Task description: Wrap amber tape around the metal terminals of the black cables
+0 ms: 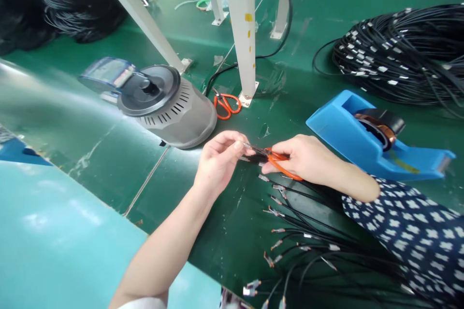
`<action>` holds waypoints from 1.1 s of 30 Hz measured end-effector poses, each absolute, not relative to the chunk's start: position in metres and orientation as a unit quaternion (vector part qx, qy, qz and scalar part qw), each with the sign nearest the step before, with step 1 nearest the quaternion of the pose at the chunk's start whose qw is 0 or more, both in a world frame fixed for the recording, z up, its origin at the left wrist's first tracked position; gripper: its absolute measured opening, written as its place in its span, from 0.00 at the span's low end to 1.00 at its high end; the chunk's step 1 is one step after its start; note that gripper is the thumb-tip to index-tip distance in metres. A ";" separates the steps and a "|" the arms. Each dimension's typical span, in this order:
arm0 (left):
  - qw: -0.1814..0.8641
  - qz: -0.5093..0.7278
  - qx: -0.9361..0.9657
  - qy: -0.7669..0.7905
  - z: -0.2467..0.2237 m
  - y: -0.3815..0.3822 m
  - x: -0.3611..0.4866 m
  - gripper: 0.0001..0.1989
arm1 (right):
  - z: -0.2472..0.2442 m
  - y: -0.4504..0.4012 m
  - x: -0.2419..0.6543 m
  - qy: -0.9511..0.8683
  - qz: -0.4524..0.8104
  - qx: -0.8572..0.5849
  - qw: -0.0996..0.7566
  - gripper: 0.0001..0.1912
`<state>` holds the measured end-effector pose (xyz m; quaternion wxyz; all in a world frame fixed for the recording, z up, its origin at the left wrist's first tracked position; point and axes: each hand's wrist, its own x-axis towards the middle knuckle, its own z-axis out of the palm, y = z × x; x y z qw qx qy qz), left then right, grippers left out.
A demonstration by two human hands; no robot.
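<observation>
My right hand [295,157] is closed round the orange handles of a pair of scissors [284,166], whose blades point left. My left hand [223,157] pinches a small cable end between thumb and fingertips, right at the blade tips; the fingers mostly hide it. Below my right hand, several black cables [308,217] lie fanned out, their stripped ends with copper and silvery bits facing left. My right forearm, in a dark patterned sleeve, reaches over these cables.
A grey round machine [177,111] with a magnifier-like top stands left. Other orange scissors [227,105] lie beside a white post [241,34]. A blue tape dispenser [362,135] is at right, before a coil of black cables [398,58]. More dark cable bundles [72,0] lie far left.
</observation>
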<state>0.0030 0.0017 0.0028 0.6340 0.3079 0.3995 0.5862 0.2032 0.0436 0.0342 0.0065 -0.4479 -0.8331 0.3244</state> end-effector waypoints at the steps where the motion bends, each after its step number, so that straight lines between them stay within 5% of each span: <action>1: 0.632 0.587 0.307 0.402 0.003 0.002 0.003 0.08 | 0.034 0.044 0.203 -0.835 0.323 -0.446 0.008 0.30; 12: 0.636 0.588 0.303 0.399 0.003 0.000 0.004 0.06 | 0.044 0.040 0.204 -0.880 0.182 -0.437 0.046 0.30; 33: 0.632 0.583 0.310 0.405 0.004 0.000 0.006 0.08 | 0.043 0.039 0.202 -0.876 0.178 -0.446 0.026 0.32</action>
